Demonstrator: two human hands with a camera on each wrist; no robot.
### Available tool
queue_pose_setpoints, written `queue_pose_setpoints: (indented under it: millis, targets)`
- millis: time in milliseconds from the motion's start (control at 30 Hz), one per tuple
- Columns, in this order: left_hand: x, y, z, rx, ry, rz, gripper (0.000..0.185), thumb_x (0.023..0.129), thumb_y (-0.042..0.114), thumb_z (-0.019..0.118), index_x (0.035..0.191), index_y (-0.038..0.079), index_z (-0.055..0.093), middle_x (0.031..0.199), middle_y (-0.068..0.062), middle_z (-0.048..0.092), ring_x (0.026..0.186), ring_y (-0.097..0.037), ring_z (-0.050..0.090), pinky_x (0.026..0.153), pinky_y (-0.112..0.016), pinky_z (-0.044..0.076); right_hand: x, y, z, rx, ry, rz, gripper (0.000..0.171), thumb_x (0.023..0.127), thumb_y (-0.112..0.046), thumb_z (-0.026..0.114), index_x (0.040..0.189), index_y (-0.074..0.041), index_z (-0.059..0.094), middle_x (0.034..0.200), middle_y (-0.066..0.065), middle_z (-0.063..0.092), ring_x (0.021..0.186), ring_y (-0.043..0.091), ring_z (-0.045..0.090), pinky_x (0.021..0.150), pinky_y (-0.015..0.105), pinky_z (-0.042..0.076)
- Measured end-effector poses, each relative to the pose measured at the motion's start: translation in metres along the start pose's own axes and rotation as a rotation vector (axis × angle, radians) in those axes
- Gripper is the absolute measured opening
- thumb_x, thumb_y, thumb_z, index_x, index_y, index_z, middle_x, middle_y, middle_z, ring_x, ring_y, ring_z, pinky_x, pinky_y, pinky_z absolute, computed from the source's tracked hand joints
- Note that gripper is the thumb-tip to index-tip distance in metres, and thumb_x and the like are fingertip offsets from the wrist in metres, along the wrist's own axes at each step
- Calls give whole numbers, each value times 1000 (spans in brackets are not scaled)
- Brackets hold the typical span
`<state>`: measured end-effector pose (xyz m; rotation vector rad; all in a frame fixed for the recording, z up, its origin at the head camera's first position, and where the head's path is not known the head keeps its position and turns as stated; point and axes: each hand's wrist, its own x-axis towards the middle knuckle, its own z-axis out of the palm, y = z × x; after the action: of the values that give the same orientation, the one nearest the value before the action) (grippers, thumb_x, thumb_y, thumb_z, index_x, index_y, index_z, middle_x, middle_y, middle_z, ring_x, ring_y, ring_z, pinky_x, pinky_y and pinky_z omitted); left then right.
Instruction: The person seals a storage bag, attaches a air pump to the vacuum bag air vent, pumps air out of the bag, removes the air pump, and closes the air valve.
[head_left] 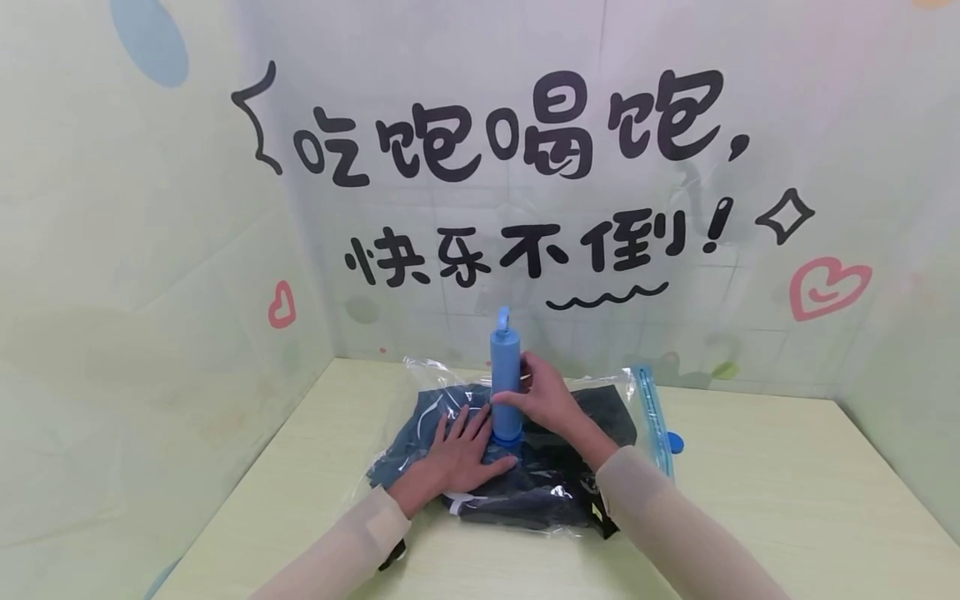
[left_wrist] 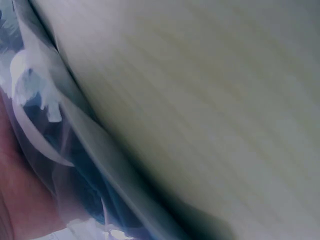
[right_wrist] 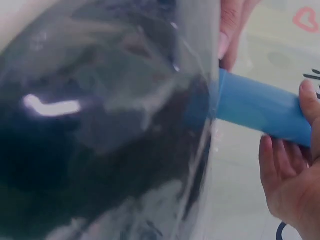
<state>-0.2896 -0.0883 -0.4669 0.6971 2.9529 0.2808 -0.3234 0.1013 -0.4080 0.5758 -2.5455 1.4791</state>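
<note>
One smooth blue cylinder (head_left: 506, 371) stands upright on one clear, wrinkled plastic bag (head_left: 654, 417), which contains dark cloth (head_left: 551, 500). The one right hand (head_left: 553, 402) grips the cylinder above this bag; the one left hand (head_left: 459, 457) lies spread upon the bag.

Clear bag (right_wrist: 112, 125) a blur in the right-wrist view — sleeves (head_left: 341, 537) cut off by head view's edge
</note>
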Motion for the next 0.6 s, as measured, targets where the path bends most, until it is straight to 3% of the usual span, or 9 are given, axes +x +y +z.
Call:
queue_pose_setpoints:
  millis: [167,367,500,600]
  targets:
    - [-1,0,-1,4,-4,3,91,98,72,40,162,9,26,167,-8,18,151,-41,10,114,-66,7,-3,-2,9,-108,108,51,60,82,-34,88,119,-4,52,107,11,64,91,24,66,80,46,56]
    - [-2,0,-1,0,1,5,91,98,71,41,162,9,25,167,-9,19,151,-41,10,114,-66,7,-3,-2,20,-211,201,100,70,83,-44,85,128,-4,50,118,13,62,101,30,65,86,51,54]
    - [-2,1,-1,-8,-5,8,91,98,72,40,163,9,24,167,-9,19,151,-41,10,114,-66,7,-3,0,22,-165,191,124,71,87,-40,81,136,0,48,126,18,57,111,35,60,93,57,49]
    - [-2,1,-1,-9,2,8,91,98,72,40,163,10,25,167,-9,19,151,-40,9,114,-66,6,-1,1,21,-42,133,97,66,92,-27,77,140,3,44,132,22,54,118,39,57,97,60,45]
